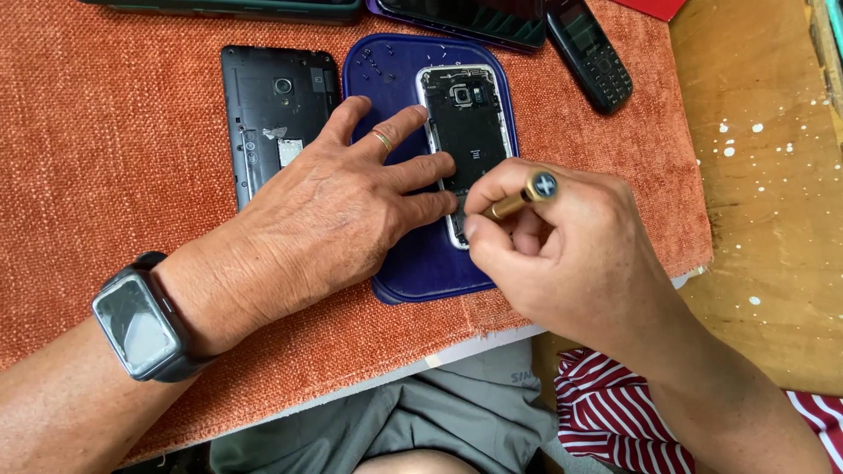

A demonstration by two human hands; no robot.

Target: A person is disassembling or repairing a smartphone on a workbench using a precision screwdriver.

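Two hands over opened phone (465,132), screwdriver (520,198) tip hidden by fingers (492,230)

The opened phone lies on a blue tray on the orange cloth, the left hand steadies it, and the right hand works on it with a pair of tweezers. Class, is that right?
Not quite. The head view shows the right hand holding a gold screwdriver, not tweezers. The rest holds: the opened phone lies on the blue tray on the orange cloth, and the left hand rests on it.
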